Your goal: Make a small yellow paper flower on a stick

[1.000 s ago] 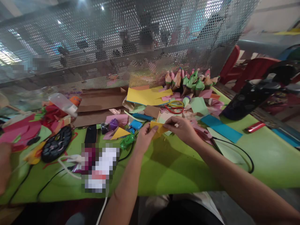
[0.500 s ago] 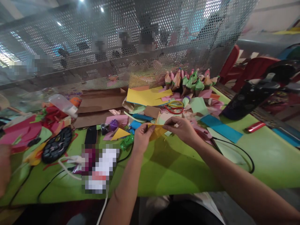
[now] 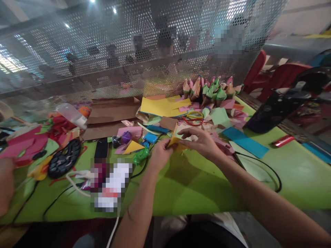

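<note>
A small folded piece of yellow paper (image 3: 176, 142) is held up above the green table, between my two hands. My left hand (image 3: 160, 155) pinches its left side, the fingers curled in around the edge. From the right, my right hand (image 3: 200, 140) has its thumb against the paper. Its index finger arches above, with a gap showing over the thumb; where the other fingertips rest is hidden. Just left of my left hand lie a green crinkled wrapper (image 3: 141, 156) and a yellow paper triangle (image 3: 133, 147). A brown paper piece (image 3: 168, 123) lies behind the hands.
Several cone-shaped paper crafts (image 3: 213, 91) stand at the back before a perforated metal screen (image 3: 103, 69). A dark bottle (image 3: 271, 110), a red cylinder (image 3: 283, 141) and blue paper (image 3: 245, 142) are on the right. Phones, cables and a person's hand (image 3: 5, 182) are at left.
The yellow paper has turned and looks more folded. My left hand has curled further around it and shifted slightly right. My right index finger has lifted away from the thumb.
</note>
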Motion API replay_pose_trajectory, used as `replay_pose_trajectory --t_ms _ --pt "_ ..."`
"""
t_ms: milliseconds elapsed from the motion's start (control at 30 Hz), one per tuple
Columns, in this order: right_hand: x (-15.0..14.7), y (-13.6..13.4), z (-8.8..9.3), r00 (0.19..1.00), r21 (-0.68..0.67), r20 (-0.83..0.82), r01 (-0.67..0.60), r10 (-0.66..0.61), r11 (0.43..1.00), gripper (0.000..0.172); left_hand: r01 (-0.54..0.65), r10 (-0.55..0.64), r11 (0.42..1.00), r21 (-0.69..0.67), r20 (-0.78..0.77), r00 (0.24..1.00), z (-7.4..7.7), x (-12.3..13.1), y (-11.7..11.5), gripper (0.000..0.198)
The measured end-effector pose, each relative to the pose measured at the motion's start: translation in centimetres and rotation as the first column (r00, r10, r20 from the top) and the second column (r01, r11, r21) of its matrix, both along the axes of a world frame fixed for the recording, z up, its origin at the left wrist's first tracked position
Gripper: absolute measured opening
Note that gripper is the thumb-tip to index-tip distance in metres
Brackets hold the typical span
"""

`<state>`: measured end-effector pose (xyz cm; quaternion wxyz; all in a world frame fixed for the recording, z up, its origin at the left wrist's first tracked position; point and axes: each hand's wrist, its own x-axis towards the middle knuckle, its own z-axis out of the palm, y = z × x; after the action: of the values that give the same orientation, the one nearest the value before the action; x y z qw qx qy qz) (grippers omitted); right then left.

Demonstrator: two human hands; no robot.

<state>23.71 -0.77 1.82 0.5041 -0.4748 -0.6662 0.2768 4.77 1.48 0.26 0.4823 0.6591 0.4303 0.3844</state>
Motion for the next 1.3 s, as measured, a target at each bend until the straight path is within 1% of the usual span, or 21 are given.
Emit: replay_pose_trajectory --t_ms 67,100,167,200,267,333,433,500,567,633,733,867,933,1033,1167,1300 --pt "-0.2 0.0 -0.2 1.000 0.004 0.024 -0.009 0.009 1.000 0.023 0.036 -0.029 0.998 0.057 -0.111 0.993 -0.1 0.1 -0.2 0.015" --pt "-0.3 0.0 -0.3 0.999 0.000 0.033 -0.003 0.003 1.000 0.023 0.051 -0.041 0.996 0.067 -0.140 0.989 -0.1 0.1 -0.3 0.014" --pt "-0.4 0.1 -0.4 1.000 -0.019 0.016 0.025 -0.025 1.000 0.025 0.053 -0.044 0.997 0.060 -0.146 0.988 0.1 0.1 -0.4 0.013" --pt "-0.4 0.2 -0.4 0.999 -0.037 -0.013 0.036 -0.036 0.999 0.025 0.037 -0.031 0.998 0.048 -0.120 0.992 0.2 0.0 -0.3 0.014" --pt "-0.3 0.3 -0.3 0.995 -0.080 -0.090 0.037 -0.044 0.996 0.025 -0.018 0.018 1.000 0.010 -0.025 1.000 0.4 -0.1 -0.1 0.016" --pt "-0.1 0.4 -0.1 0.988 -0.126 -0.151 0.017 -0.036 0.992 0.026 -0.100 0.105 0.994 -0.044 0.104 0.989 0.6 -0.2 0.2 0.022" --pt "0.0 0.3 0.1 0.983 -0.192 -0.182 -0.035 -0.001 0.981 0.027 -0.217 0.249 0.967 -0.134 0.301 0.920 0.5 -0.2 0.5 0.036" --pt "0.0 0.3 0.1 0.982 -0.223 -0.190 -0.060 0.017 0.973 0.027 -0.229 0.288 0.955 -0.190 0.396 0.872 0.3 0.0 0.6 0.045" --pt "-0.2 0.2 0.1 0.976 -0.224 -0.218 -0.057 0.007 0.973 0.028 -0.185 0.268 0.957 -0.225 0.434 0.860 0.1 0.2 0.5 0.050" --pt "-0.3 0.2 0.1 0.965 -0.205 -0.263 -0.038 -0.018 0.978 0.029 -0.123 0.207 0.967 -0.223 0.409 0.889 0.1 0.3 0.3 0.050" --pt "-0.5 0.2 0.0 0.959 -0.185 -0.282 -0.027 -0.027 0.982 0.031 -0.073 0.120 0.985 -0.154 0.324 0.938 0.3 0.4 0.1 0.046" --pt "-0.7 0.2 -0.2 0.968 -0.176 -0.252 -0.063 0.017 0.982 0.033 -0.077 0.087 0.996 -0.054 0.233 0.969 0.5 0.4 0.0 0.039" --pt "-0.7 0.2 -0.4 0.970 -0.175 -0.242 -0.052 0.009 0.983 0.035 -0.069 0.072 0.997 -0.024 0.188 0.980 0.4 0.4 0.0 0.036" --pt "-0.6 0.3 -0.5 0.975 -0.185 -0.222 -0.022 -0.020 0.982 0.035 -0.063 0.065 0.998 -0.013 0.159 0.985 0.0 0.4 -0.1 0.033" --pt "-0.6 0.2 -0.7 0.983 -0.176 -0.183 -0.033 0.000 0.984 0.033 -0.011 0.012 1.000 -0.012 0.138 0.990 -0.4 0.4 -0.1 0.031" --pt "-0.7 0.2 -1.0 0.994 -0.131 -0.097 0.037 -0.050 0.991 0.032 0.043 -0.041 0.999 -0.021 0.096 0.995 -0.3 0.4 0.0 0.031"
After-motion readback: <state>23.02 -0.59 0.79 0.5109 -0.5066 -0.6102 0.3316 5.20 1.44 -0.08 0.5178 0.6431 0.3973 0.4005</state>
